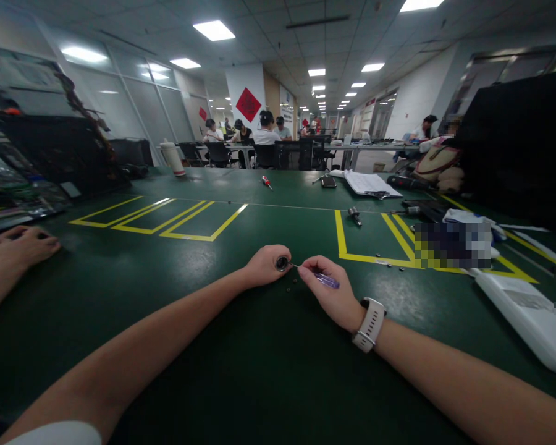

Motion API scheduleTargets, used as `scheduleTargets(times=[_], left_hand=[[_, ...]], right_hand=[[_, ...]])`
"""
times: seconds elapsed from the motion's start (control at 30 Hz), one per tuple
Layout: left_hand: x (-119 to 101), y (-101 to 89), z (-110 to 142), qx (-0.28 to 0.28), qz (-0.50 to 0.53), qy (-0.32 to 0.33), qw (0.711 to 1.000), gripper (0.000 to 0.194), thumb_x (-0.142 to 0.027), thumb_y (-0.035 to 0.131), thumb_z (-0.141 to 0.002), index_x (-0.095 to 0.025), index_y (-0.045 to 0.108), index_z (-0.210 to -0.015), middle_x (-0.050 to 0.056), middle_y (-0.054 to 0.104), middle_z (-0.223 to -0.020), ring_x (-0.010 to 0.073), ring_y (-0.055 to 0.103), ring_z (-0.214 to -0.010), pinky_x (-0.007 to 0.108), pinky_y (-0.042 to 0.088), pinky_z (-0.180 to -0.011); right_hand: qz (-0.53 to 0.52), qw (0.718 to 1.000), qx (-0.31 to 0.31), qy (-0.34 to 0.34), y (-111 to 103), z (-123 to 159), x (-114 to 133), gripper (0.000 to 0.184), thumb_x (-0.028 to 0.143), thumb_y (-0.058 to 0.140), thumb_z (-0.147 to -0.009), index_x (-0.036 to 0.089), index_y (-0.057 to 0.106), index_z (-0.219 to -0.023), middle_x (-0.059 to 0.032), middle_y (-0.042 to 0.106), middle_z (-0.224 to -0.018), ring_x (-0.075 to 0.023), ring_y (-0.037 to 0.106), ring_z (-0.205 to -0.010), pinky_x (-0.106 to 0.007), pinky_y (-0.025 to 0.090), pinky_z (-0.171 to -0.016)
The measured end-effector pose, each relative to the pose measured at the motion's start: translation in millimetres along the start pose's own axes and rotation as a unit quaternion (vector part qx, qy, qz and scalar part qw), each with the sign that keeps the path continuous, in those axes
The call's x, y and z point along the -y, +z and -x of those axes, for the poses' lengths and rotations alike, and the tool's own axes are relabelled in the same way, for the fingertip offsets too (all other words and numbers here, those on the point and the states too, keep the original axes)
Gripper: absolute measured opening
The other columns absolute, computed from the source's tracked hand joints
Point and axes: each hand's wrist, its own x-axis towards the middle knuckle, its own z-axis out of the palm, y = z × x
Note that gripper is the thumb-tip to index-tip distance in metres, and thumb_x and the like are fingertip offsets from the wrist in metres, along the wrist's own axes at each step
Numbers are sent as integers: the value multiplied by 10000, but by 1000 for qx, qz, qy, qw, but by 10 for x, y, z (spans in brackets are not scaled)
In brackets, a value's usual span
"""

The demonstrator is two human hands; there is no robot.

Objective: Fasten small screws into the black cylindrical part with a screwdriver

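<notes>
My left hand (265,266) is closed around a round metal part (282,264), whose ring-shaped end faces me. In my right hand (328,290) is a screwdriver with a clear purple handle (327,280). Its thin shaft (294,265) points left, and the tip is at the edge of the metal part; whether it touches is too small to tell. Below the hands, a few tiny dark nuts or rings (288,290) lie on the green table (278,358). My right wrist wears a light watch (369,324).
A co-worker's hands (21,250) rest at the left. Yellow tape (185,237) marks the table. A metal fitting (354,216), a red screwdriver (266,182), papers (370,183) and a white bottle (172,157) stand or lie farther back. A white device (528,315) lies at right.
</notes>
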Motion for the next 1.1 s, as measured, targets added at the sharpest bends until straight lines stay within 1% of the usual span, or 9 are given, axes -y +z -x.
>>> scheduleTargets(times=[0.1,0.27,0.47,0.67,0.77,0.87,0.93,1.03,1.1], left_hand=[[10,10,0,4,-2,-2,1000,78,-203,551,-711,-155,520,-658,-10,536,-645,109,499,-593,216,374,-549],[23,27,0,3,-1,4,1000,63,-190,552,-694,-152,522,-653,-11,527,-634,106,492,-584,215,367,-545],[13,24,0,-2,0,17,1000,50,-172,549,-682,-151,520,-646,-15,513,-622,103,481,-567,215,359,-540],[-6,4,9,0,10,-5,1000,55,-161,568,-670,-152,517,-652,-18,515,-626,105,486,-582,210,358,-538],[-5,8,11,-1,4,-11,1000,71,-196,568,-696,-152,519,-668,-12,523,-638,110,492,-588,215,364,-542],[-12,11,7,3,-12,-11,1000,88,-214,543,-733,-155,518,-674,-7,528,-647,113,499,-591,220,372,-547],[-20,10,3,7,-21,-5,1000,76,-196,530,-739,-157,515,-675,-7,528,-648,115,502,-596,222,378,-557],[-27,4,1,11,-34,8,999,54,-160,520,-734,-157,515,-680,-2,530,-660,118,502,-602,225,382,-566],[-24,-1,4,8,-37,16,999,46,-139,520,-726,-155,517,-683,1,533,-671,118,502,-610,226,383,-573]], right_hand=[[11,999,34,7,8,-7,5,135,293,534,-806,181,610,-804,-28,607,-768,-154,562,-699,-287,453,-629],[13,998,65,1,19,-11,-38,143,278,546,-797,185,632,-864,-35,638,-832,-165,589,-769,-314,470,-699],[-8,996,84,4,26,-16,-83,190,288,560,-792,178,656,-914,-47,664,-896,-178,608,-849,-338,470,-773],[-53,989,127,45,-19,-24,5,257,314,570,-791,209,650,-1011,-56,660,-1027,-203,588,-986,-389,428,-889],[-65,990,111,51,-12,-19,17,244,315,519,-824,210,648,-1002,-52,652,-1022,-194,586,-971,-369,438,-868],[-36,997,63,33,17,-11,-7,237,309,492,-837,209,647,-986,-52,643,-1002,-190,580,-950,-359,441,-852],[-12,999,43,22,32,-8,-23,224,298,499,-830,209,652,-968,-53,645,-978,-192,579,-931,-363,437,-849],[-2,999,46,29,29,-18,-33,214,280,508,-818,212,667,-944,-51,652,-957,-191,582,-914,-364,435,-836],[-27,997,54,54,13,-34,-38,212,279,518,-805,211,678,-927,-49,659,-960,-192,583,-919,-362,433,-828]])
